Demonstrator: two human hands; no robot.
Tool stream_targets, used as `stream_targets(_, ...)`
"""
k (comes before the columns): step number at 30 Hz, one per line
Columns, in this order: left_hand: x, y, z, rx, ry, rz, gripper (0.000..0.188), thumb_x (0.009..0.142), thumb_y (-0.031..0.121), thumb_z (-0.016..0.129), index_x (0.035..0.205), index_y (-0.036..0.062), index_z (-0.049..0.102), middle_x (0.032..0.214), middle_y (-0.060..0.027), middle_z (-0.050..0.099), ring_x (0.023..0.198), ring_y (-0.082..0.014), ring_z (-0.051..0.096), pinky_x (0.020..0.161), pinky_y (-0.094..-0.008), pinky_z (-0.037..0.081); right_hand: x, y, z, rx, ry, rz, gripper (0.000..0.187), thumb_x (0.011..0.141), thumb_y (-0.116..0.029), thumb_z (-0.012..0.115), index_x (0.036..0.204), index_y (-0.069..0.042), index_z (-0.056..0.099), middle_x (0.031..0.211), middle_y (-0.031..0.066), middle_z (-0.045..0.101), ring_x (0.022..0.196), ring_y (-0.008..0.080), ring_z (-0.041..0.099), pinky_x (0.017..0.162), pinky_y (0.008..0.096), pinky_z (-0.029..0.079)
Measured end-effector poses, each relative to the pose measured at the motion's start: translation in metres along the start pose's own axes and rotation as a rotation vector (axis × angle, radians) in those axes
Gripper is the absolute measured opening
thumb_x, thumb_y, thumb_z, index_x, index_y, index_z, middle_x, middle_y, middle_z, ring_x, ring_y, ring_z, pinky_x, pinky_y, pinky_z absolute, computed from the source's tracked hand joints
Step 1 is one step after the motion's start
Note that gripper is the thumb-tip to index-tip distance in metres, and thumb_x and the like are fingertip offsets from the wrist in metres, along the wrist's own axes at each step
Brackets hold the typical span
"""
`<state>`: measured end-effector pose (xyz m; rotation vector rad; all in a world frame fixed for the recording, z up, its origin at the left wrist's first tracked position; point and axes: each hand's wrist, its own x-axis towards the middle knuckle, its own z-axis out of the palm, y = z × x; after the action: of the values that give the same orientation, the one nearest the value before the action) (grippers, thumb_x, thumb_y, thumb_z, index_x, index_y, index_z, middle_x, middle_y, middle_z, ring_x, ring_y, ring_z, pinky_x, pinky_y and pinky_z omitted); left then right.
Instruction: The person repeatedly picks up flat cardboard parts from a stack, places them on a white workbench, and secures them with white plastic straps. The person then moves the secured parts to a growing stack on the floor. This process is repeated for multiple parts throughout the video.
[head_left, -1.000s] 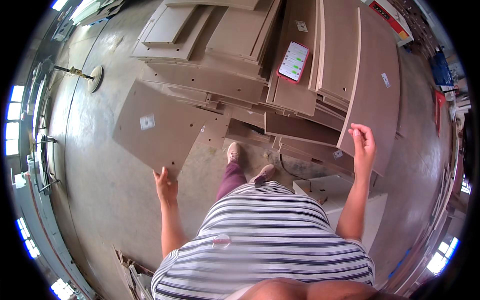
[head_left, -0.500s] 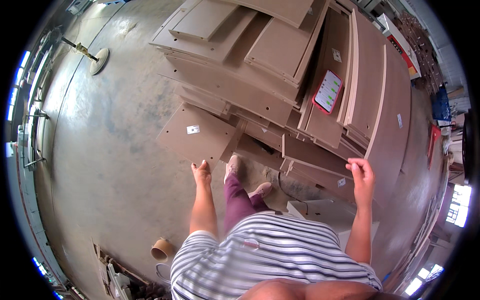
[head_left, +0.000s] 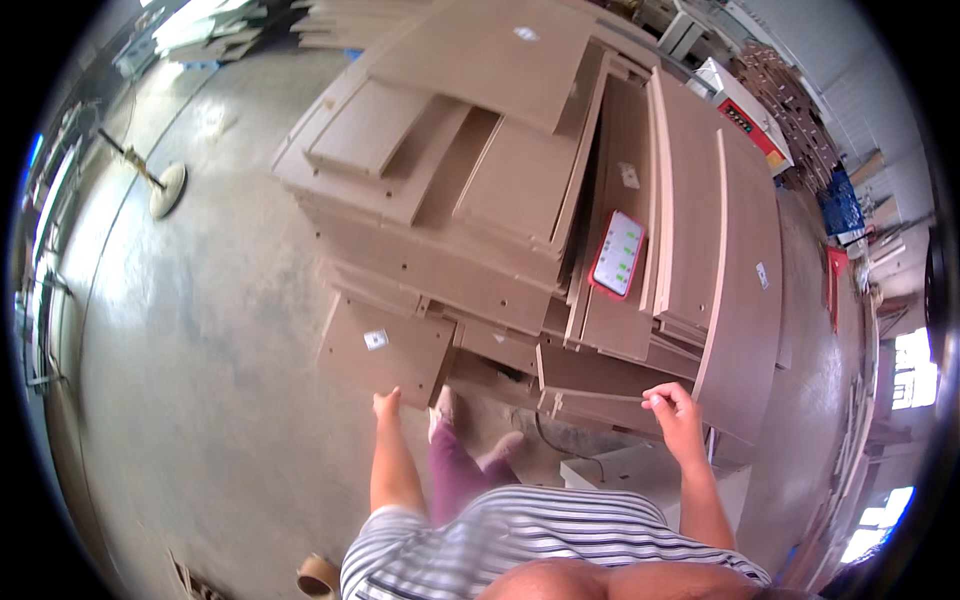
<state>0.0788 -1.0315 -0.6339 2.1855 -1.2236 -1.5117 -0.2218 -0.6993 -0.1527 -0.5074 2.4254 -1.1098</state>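
Note:
My left hand (head_left: 387,402) is closed on the near edge of a flat brown panel (head_left: 395,368). This panel carries a white label (head_left: 376,340) and a few small holes, and it sits low at the near left of a large stack of panels. My right hand (head_left: 676,412) is raised at the stack's near right, thumb and fingers pinched together. Its fingertips are by the end of a narrow brown panel (head_left: 590,375); whether they touch it or hold something small, I cannot tell. A phone in a red case (head_left: 617,256) lies face up on the stack, screen lit.
Brown panels (head_left: 480,55) are piled unevenly, some overhanging. A long curved-looking panel (head_left: 742,290) leans along the right side. Near my feet are a white cabinet-like box (head_left: 640,475) and a dark cable (head_left: 560,445). A round-based stand (head_left: 168,190) stands on the floor at far left.
The view has tilted up, so the stack appears lower and more of its far side shows. My left hand stays at the labelled panel's edge; my right hand's fingers have drawn closer together.

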Motion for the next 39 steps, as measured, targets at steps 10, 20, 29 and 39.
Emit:
stream_targets(10,-0.202,0.425,-0.038,-0.714,-0.571,0.892,0.031,0.096,0.023,0.059,0.114,-0.0018,0.056,0.096,-0.0072,0.060,0.087,-0.0141,0.060,0.080,-0.0274,0.051,-0.001,-0.017,0.022,0.224,-0.005,-0.066,0.014,0.094,-0.011,0.057,0.094,0.001,0.062,0.086,0.0065,0.068,0.083,0.0121,0.066,0.075,0.0264,0.051)
stream_targets(20,-0.155,0.629,0.177,-0.673,-0.519,0.289,0.025,0.090,0.018,0.066,0.101,-0.0030,0.059,0.097,-0.0087,0.060,0.082,-0.0177,0.059,0.069,-0.0289,0.052,-0.062,0.000,0.010,0.269,0.388,0.054,0.012,0.092,-0.009,0.057,0.092,0.002,0.063,0.083,0.0076,0.069,0.078,0.0123,0.066,0.072,0.0267,0.052)
stream_targets(29,-0.138,0.621,0.162,-0.736,-0.569,0.376,0.021,0.082,0.000,0.069,0.099,-0.0069,0.058,0.096,-0.0135,0.059,0.083,-0.0258,0.060,0.077,-0.0455,0.057,-0.107,0.022,0.006,0.395,0.471,0.213,0.015,0.093,-0.013,0.058,0.094,0.001,0.063,0.083,0.0069,0.068,0.077,0.0120,0.065,0.070,0.0252,0.051)
stream_targets(39,-0.252,0.462,-0.039,-0.693,-0.944,0.451,0.006,0.088,0.007,0.065,0.083,0.0047,0.063,0.076,-0.0029,0.060,0.070,-0.0135,0.059,0.069,-0.0318,0.054,0.018,0.007,0.062,0.825,-0.113,0.038,0.029,0.097,-0.026,0.057,0.110,-0.001,0.059,0.098,0.0049,0.065,0.092,0.0121,0.063,0.081,0.0262,0.050)
